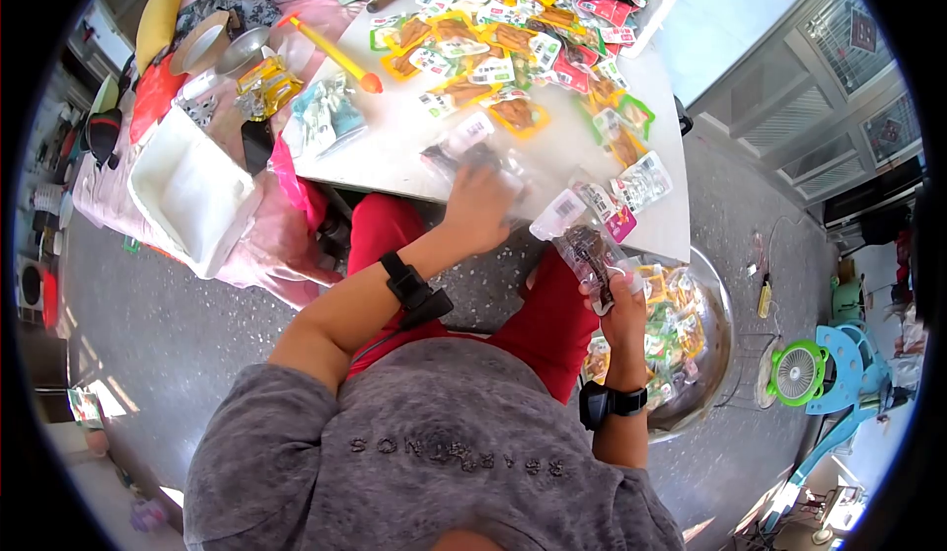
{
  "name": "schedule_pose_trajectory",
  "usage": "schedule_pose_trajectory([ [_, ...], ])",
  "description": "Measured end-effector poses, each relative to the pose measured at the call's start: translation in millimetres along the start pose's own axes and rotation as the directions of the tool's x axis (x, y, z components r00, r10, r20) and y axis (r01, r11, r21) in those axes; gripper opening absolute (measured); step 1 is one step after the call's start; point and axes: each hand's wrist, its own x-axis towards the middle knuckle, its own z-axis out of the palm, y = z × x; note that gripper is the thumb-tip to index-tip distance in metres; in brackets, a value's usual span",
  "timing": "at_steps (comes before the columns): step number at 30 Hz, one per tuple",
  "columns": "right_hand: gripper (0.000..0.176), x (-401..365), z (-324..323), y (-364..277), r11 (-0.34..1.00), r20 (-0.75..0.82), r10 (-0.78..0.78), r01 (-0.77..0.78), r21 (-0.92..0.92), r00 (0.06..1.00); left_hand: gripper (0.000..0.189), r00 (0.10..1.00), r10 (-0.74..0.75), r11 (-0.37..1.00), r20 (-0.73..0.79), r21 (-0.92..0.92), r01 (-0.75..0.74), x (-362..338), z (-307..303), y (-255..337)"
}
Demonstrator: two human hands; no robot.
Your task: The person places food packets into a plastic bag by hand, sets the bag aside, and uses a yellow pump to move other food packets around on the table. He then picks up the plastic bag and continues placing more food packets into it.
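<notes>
My right hand grips a clear snack packet with dark contents and a pale label, just past the table's front edge. Smeared by motion, my left hand is over the white table. A blurred clear packet with a pale label shows right at its fingers. Between the two hands and farther right lie more packets, among them a white-labelled packet. Beyond my hands, several yellow-edged snack packets are spread in front of a pile of red and green packets.
A large metal basin full of packets stands on the floor beside my right leg. At left, a white foam box rests on a pink cloth. A yellow stick with orange ends lies near a bag of blue items. A green fan stands far right.
</notes>
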Motion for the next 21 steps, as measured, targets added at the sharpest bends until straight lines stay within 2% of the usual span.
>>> schedule_pose_trajectory([
  [4, 0.026, -0.9, 2.6, 7.6, 1.0, 0.032, 0.026, -0.026, 0.018, 0.999, 0.045, 0.998, -0.031, 0.999, -0.048, -0.02, 0.03, -7.1, 4.4, 0.4],
  [10, 0.025, 1.3, 7.0, 12.8, 0.987, 0.149, 0.158, -0.162, 0.013, 0.976, 0.036, 0.997, -0.074, 0.994, -0.033, -0.086, 0.071, -4.9, 4.9, -1.4],
  [19, 0.027, 17.4, 30.2, 20.1, 0.987, 0.158, 0.098, -0.116, 0.112, 0.983, 0.031, 0.993, -0.088, 0.987, 0.085, -0.125, 0.098, -0.3, 0.6, 0.2],
  [21, 0.027, 22.1, 39.4, 21.7, 0.983, 0.154, 0.102, -0.123, 0.137, 0.983, 0.027, 0.999, 0.0, 1.0, -0.039, -0.031, -0.001, -3.1, -1.2, 0.4],
])
